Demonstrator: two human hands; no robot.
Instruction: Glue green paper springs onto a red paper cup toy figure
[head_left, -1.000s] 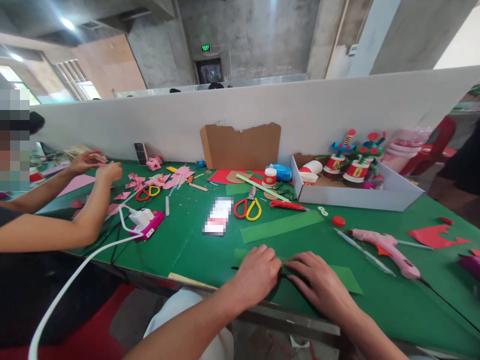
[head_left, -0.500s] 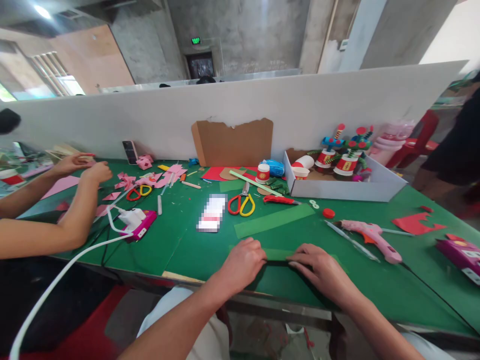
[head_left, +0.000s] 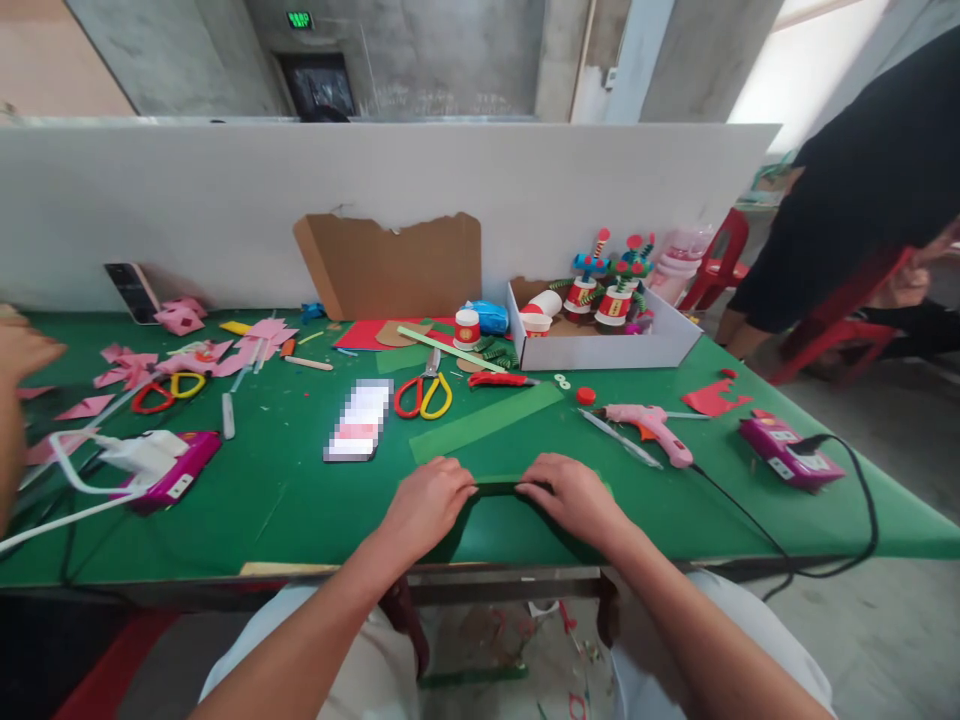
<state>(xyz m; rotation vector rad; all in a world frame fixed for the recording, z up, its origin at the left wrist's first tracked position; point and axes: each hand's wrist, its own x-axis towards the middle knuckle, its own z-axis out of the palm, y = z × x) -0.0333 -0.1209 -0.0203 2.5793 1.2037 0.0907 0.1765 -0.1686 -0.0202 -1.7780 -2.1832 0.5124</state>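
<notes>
Paper strip [head_left: 497, 484], green, pinched by left hand [head_left: 431, 497] and right hand [head_left: 574, 497], left of pink glue gun [head_left: 661, 428]; likely folding, needing even pressure.

We log held green strip [head_left: 496, 480] as matt paper, tabletop [head_left: 300, 500] smooth, cardboard [head_left: 397, 265] matt with rough torn edge, glue gun [head_left: 660, 428] plastic, scissor blades [head_left: 433, 362] metal

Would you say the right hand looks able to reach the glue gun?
Probably yes: the pink glue gun lies nearby, only a thin clear stick between, though the right hand holds a green strip.
</notes>
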